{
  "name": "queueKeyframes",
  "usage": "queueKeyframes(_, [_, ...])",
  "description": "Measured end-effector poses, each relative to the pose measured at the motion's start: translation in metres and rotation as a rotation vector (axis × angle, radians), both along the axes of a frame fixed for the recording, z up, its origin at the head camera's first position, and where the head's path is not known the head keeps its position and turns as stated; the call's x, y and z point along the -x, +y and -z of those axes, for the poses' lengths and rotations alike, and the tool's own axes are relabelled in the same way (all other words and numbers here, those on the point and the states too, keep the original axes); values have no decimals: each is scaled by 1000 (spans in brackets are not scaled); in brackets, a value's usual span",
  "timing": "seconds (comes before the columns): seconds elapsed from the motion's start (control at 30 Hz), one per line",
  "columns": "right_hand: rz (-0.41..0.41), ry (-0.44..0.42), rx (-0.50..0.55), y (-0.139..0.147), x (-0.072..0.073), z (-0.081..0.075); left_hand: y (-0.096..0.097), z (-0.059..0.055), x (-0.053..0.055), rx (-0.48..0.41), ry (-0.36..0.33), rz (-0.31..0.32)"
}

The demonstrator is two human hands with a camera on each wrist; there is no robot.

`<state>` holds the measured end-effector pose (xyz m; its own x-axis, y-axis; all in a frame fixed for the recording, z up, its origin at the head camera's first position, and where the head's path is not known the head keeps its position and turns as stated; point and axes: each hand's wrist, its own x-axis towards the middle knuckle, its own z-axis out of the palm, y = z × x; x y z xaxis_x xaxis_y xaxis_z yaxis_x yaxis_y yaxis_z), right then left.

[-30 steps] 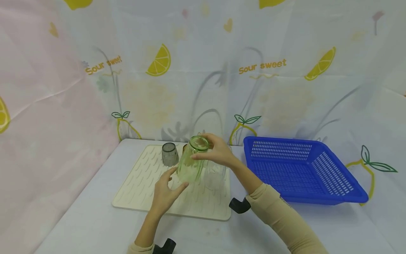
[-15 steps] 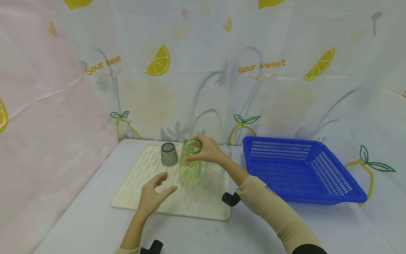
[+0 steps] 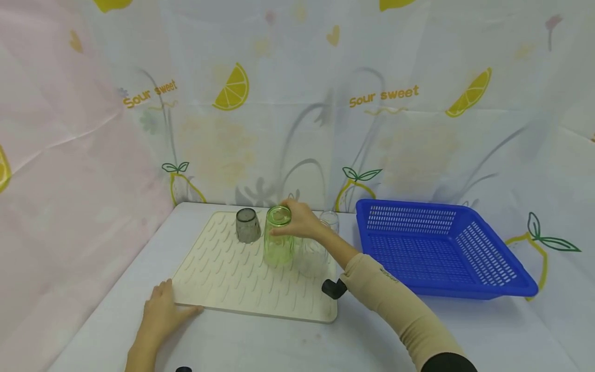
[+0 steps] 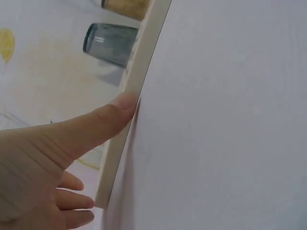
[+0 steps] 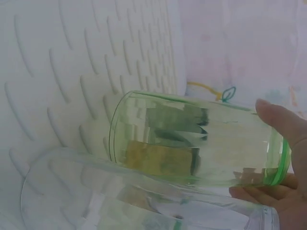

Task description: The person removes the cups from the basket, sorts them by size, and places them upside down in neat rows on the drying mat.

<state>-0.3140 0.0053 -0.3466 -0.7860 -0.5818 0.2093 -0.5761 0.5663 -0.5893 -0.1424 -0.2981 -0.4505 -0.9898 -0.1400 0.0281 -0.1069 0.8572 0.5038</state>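
My right hand (image 3: 302, 221) grips a green glass (image 3: 279, 245) near its base, which faces up. The glass stands upside down on a cream ribbed drying mat (image 3: 228, 279). In the right wrist view, a clear glass (image 5: 91, 201) is right beside the green one. My left hand (image 3: 160, 314) is at the mat's front left corner, thumb touching the front edge and fingers along the left side. A grey glass (image 3: 248, 227) sits upside down on the mat's back part. Beside it, an amber glass (image 4: 127, 5) shows partly in the left wrist view.
Another clear glass (image 3: 330, 220) is at the mat's back right, partly hidden by the right hand and wrist. A blue perforated plastic basket (image 3: 437, 285) stands to the right of the mat. Behind the table (image 3: 260, 351) hangs a lemon-print cloth (image 3: 288, 134).
The green glass has gone from tilted to upright on the mat, the right hand still gripping it. My left hand has moved away from it, left and down to the mat's corner.
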Motion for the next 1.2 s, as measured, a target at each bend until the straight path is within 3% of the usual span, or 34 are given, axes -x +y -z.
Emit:
queueKeyframes(0.13, [3, 18, -73, -3, 2, 1, -12, 4, 0, -35, -115, 8])
queueKeyframes(0.43, [-22, 74, -182, -7, 4, -1, -28, 21, 4, -131, -66, -11])
queueKeyframes(0.77, [-26, 26, -185, -9, 3, -7, -29, 23, 4, -146, -32, -8])
queueKeyframes(0.93, [-43, 42, -166, -10, 3, -6, -28, 24, 4, -147, -14, 7])
queueKeyframes(1.2, [-117, -14, -254, -15, -1, -7, -27, 25, 6, -141, -7, 10])
